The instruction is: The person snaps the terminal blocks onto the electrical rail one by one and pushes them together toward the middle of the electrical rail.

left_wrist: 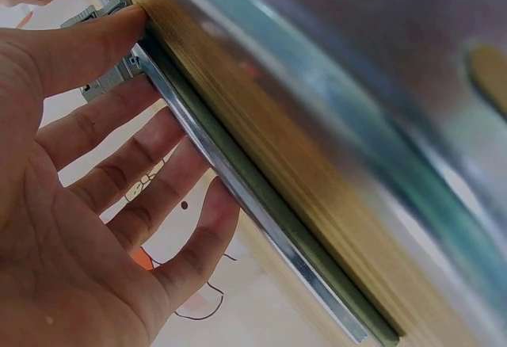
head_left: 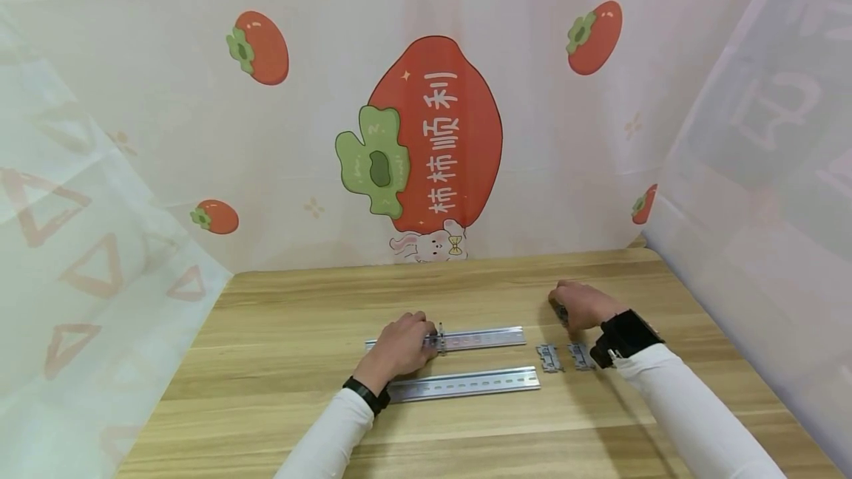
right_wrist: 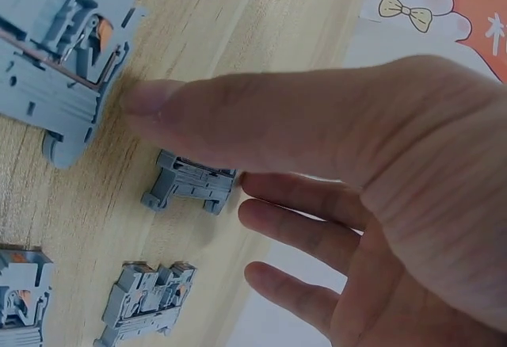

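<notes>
holding a standing block (head_left: 441, 338) on the far metal strip (head_left: 489, 336), our left hand (head_left: 402, 346) seems to pinch it between thumb and forefinger, while our other fingertips rest along the strip. our right hand (head_left: 580, 304) is loose, thumb and fingers apart about a loose grey block (right_wrist: 192, 186) on the table (head_left: 279, 361); we cannot tell whether the fingertips touch it.

what counts most, we judge, is how that loose block sits against the far strip: off to the right and a little farther from us than the strip's right end, with our right hand over it and our left hand well apart. the strip's long axis runs left to right across us, its right end slightly farther away, and its bare stretch lies between the standing block and our right hand.

the near metal strip (head_left: 472, 383) runs almost parallel, on our side of the far one. two more blocks, a left block (head_left: 549, 358) and a right block (head_left: 580, 355), lie just beyond the strips' right ends, and a fourth block (right_wrist: 146, 303) is beside the loose one. nothing seems to stand between the loose block and the bare stretch; our left hand covers the strip's left part.
</notes>
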A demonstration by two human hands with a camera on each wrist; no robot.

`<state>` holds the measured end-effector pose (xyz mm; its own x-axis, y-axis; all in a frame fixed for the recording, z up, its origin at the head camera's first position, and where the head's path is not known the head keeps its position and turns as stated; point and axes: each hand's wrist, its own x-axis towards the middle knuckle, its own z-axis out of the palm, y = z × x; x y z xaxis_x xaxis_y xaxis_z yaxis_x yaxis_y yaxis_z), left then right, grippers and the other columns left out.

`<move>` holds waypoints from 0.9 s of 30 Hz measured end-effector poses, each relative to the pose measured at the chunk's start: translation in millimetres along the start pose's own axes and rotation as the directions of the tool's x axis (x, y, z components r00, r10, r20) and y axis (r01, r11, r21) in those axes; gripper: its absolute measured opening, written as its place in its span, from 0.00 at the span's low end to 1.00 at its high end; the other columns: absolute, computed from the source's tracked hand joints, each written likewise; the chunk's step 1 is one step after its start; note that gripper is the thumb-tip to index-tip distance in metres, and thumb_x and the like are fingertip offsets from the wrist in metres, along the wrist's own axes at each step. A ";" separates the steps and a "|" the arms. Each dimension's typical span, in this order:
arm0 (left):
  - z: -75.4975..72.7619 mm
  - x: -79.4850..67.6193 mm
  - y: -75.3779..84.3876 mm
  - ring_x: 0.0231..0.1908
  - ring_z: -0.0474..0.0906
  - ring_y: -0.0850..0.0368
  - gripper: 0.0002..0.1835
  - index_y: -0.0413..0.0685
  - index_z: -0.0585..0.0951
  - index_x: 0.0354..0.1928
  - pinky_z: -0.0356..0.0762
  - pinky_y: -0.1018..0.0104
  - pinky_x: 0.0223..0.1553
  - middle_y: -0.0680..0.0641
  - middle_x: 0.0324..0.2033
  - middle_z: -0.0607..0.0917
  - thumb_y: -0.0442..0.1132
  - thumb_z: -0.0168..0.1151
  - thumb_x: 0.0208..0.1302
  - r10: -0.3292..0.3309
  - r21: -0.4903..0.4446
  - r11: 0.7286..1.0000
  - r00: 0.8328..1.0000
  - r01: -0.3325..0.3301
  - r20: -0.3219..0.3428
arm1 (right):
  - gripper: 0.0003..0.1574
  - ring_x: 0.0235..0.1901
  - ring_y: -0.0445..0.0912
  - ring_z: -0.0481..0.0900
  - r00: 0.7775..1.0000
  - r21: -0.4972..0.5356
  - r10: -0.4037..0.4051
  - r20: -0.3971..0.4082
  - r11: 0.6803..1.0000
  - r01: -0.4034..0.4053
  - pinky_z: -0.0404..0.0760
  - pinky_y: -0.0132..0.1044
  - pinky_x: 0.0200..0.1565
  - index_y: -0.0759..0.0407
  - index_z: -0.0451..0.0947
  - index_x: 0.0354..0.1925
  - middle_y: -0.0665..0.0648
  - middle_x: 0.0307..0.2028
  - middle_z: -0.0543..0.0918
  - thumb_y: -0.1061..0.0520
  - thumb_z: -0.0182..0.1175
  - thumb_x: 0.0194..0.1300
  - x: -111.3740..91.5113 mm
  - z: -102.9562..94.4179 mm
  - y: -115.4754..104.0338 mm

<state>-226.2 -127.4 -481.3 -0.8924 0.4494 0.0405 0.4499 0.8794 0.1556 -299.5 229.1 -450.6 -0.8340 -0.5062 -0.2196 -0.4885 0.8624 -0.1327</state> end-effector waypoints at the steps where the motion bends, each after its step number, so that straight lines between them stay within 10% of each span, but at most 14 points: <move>1: 0.1 0.0 -0.2 0.37 0.70 0.58 0.17 0.52 0.80 0.45 0.71 0.61 0.34 0.55 0.37 0.74 0.51 0.61 0.57 0.001 0.000 1.000 1.000 -0.001 -0.001 | 0.42 0.36 0.48 0.69 1.000 -0.001 -0.003 0.000 1.000 0.003 0.72 0.44 0.40 0.62 0.73 0.50 0.54 0.41 0.71 0.60 0.75 0.31 0.1 0.0 -0.1; 27: 4.2 0.7 -3.7 0.37 0.69 0.58 0.17 0.52 0.80 0.46 0.70 0.62 0.34 0.55 0.36 0.74 0.51 0.61 0.57 0.014 -0.003 1.000 1.000 -0.014 -0.018 | 0.29 0.31 0.46 0.67 0.998 0.002 -0.037 -0.052 0.999 0.037 0.70 0.39 0.33 0.60 0.74 0.36 0.51 0.32 0.70 0.61 0.75 0.32 1.0 3.1 4.5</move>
<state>-228.3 -129.6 -486.0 -0.8863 0.4591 0.0606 0.4627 0.8724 0.1579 -301.8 232.5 -454.4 -0.8278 -0.5365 -0.1641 -0.5182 0.8433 -0.1428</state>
